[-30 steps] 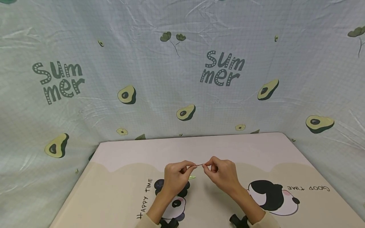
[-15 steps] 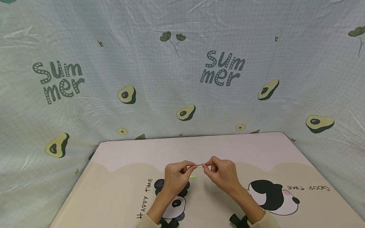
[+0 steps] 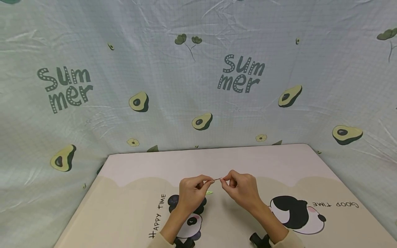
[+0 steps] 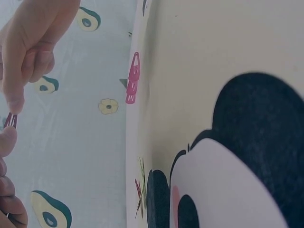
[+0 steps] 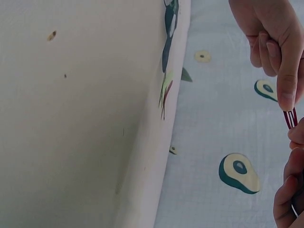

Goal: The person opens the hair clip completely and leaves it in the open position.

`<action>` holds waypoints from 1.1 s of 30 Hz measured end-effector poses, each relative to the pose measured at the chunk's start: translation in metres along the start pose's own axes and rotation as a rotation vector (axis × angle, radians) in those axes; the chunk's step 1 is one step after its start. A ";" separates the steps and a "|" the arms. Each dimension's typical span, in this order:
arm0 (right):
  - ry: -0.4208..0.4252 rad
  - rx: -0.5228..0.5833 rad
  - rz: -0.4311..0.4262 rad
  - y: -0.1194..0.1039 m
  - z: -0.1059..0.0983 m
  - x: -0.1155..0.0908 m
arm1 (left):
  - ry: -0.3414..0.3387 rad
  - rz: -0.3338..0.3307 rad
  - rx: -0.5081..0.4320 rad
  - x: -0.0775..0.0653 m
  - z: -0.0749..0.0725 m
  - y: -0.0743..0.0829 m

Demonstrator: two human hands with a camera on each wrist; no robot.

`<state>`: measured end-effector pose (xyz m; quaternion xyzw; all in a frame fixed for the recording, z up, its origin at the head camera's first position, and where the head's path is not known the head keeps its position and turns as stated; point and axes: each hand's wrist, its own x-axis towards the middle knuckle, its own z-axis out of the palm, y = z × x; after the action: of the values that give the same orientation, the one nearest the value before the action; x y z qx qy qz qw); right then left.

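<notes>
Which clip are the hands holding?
The dark red clip, pinched between the left hand and right hand above the mat. The green clip lies on the mat.

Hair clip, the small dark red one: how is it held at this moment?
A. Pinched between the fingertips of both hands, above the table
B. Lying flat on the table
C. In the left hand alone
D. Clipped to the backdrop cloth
A: the left hand and right hand each pinch one end of the dark red hair clip, clear of the table.
</notes>
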<state>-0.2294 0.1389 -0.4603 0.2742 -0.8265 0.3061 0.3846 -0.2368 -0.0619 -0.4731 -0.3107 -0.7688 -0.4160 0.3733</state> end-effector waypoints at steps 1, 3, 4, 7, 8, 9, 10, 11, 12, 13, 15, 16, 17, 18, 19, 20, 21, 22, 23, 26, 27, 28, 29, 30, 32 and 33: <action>-0.001 0.001 0.001 0.000 0.000 0.000 | -0.003 -0.005 0.000 0.000 0.000 0.000; -0.003 0.002 0.002 0.000 0.000 0.000 | -0.007 -0.013 -0.002 0.000 0.000 0.000; -0.003 0.003 0.003 0.000 0.000 0.000 | -0.008 -0.017 -0.001 0.000 0.000 0.000; 0.003 0.007 0.001 -0.001 0.001 0.001 | -0.008 -0.029 -0.006 0.000 0.000 0.000; 0.007 0.009 -0.003 -0.001 0.001 0.001 | -0.003 -0.027 -0.007 0.000 0.000 0.000; 0.008 0.012 -0.006 -0.002 0.001 0.001 | 0.003 -0.025 -0.006 0.000 0.000 0.000; 0.009 0.015 -0.009 -0.002 0.001 0.001 | 0.011 -0.022 -0.006 0.001 0.000 0.000; 0.010 0.018 -0.013 -0.002 0.001 0.001 | 0.016 -0.020 -0.007 0.001 0.000 0.000; 0.011 0.021 -0.017 -0.003 0.001 0.001 | 0.023 -0.016 -0.007 0.001 0.000 0.000; 0.008 0.023 -0.018 -0.003 0.001 0.001 | 0.029 -0.012 -0.008 0.002 0.000 0.000; 0.002 0.026 -0.017 -0.003 0.001 0.001 | 0.036 -0.008 -0.007 0.002 0.000 0.000; 0.000 0.028 -0.015 -0.003 0.001 0.002 | 0.036 -0.009 -0.007 0.002 0.000 0.000; -0.002 0.031 -0.015 -0.003 0.001 0.002 | 0.035 -0.010 -0.005 0.002 -0.001 0.000; -0.006 0.034 -0.013 -0.003 0.000 0.002 | 0.033 -0.012 -0.004 0.002 -0.001 0.000; -0.014 0.038 -0.009 -0.003 0.000 0.002 | 0.031 -0.013 0.000 0.002 -0.001 0.000; -0.021 0.046 -0.007 -0.002 0.000 0.002 | 0.029 -0.016 0.004 0.002 -0.001 0.000; -0.028 0.053 -0.003 -0.002 -0.001 0.003 | 0.028 -0.018 0.009 0.002 -0.001 0.000; -0.034 0.063 -0.002 -0.001 -0.001 0.003 | 0.026 -0.023 0.014 0.002 -0.002 0.000; -0.041 0.074 0.000 -0.001 -0.002 0.003 | 0.026 -0.025 0.020 0.003 -0.002 0.000; -0.063 0.103 0.001 0.001 -0.003 0.005 | 0.029 -0.036 0.032 0.003 -0.002 0.000; -0.069 0.109 -0.001 0.002 -0.004 0.005 | 0.030 -0.042 0.035 0.003 -0.002 0.001; -0.075 0.113 -0.004 0.002 -0.005 0.006 | 0.030 -0.049 0.035 0.004 -0.002 0.001; -0.083 0.115 -0.006 0.003 -0.006 0.007 | 0.028 -0.058 0.032 0.004 -0.002 0.002; -0.090 0.114 -0.008 0.004 -0.007 0.007 | 0.023 -0.070 0.024 0.004 -0.001 0.002; -0.097 0.113 -0.009 0.006 -0.009 0.009 | 0.009 -0.093 0.006 0.005 -0.001 0.004; -0.100 0.111 -0.009 0.006 -0.011 0.009 | 0.001 -0.104 0.000 0.006 0.000 0.005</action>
<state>-0.2340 0.1489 -0.4490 0.3136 -0.8253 0.3358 0.3282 -0.2361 -0.0591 -0.4664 -0.2703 -0.7836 -0.4350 0.3517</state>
